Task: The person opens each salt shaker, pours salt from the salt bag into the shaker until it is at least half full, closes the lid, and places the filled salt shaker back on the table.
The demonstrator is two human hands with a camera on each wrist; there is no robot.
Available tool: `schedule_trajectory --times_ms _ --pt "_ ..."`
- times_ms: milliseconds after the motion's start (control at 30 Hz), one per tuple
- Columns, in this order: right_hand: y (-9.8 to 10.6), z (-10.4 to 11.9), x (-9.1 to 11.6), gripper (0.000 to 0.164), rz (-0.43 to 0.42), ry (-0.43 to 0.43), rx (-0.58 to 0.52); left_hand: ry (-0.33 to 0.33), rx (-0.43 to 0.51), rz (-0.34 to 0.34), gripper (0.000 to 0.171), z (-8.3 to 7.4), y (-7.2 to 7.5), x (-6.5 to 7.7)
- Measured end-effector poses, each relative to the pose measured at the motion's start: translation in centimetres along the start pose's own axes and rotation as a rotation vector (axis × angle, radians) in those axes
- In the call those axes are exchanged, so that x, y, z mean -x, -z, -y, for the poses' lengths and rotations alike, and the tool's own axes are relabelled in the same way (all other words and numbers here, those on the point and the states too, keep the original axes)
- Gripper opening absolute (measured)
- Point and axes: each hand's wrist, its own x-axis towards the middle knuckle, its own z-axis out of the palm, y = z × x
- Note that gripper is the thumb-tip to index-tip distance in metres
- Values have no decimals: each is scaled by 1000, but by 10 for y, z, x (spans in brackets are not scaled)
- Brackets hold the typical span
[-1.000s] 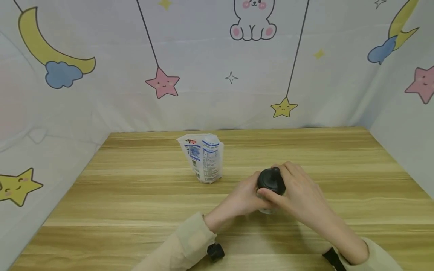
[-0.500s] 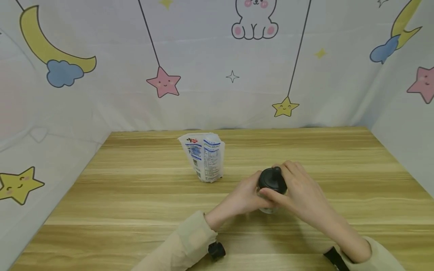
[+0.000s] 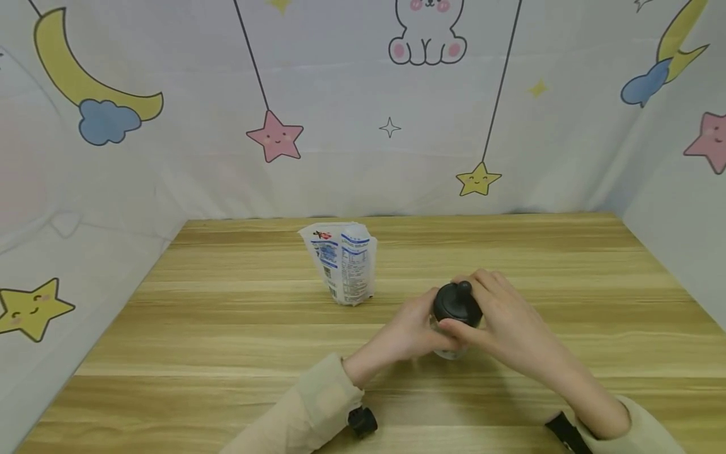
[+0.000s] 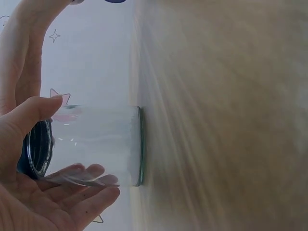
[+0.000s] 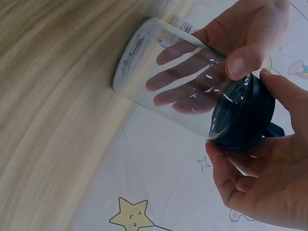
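A clear glass jar [image 4: 96, 139] with a black lid [image 3: 454, 308] stands upright on the wooden table. Only a sliver of its glass shows in the head view. My left hand [image 3: 409, 329] holds the glass body from the left, thumb on the near side and fingers behind it. From the right, my right hand [image 3: 510, 331] grips the lid's rim between thumb and fingers. A small black knob [image 3: 465, 289] sticks up from the lid. Through the glass in the right wrist view, the left fingers are visible and no contents show.
A white plastic pouch [image 3: 348, 268] with blue print stands on the wooden table [image 3: 238, 328], left of and behind the jar. White cloth [image 3: 340, 183] with printed stars and moons encloses the table's back and sides.
My right forearm has shifted slightly right, and its thumb has slid a little along the lid. Both hands keep their hold. The whole head view has drifted slightly.
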Motion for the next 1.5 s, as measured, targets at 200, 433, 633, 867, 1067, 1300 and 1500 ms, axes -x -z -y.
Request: schedule_trajectory --times_ms 200,433,633,867,1067,1300,1500 --pt "1 1 0 59 2 -39 -38 23 4 -6 60 -2 0 0" --pt "5 3 3 70 -13 -143 -82 41 0 -23 61 -2 -2 0" --pt "5 3 3 62 -35 -123 -64 52 7 -21 60 -1 -3 1" --pt "5 3 3 60 -38 -93 -35 66 8 -1 61 -2 -2 2" --pt "4 1 1 55 -49 -60 -23 79 3 11 60 -5 0 4" --pt "4 1 0 50 -41 -24 -26 80 0 19 61 -3 1 3" --pt "4 1 0 46 -31 -15 -36 69 -7 19 60 -2 0 2"
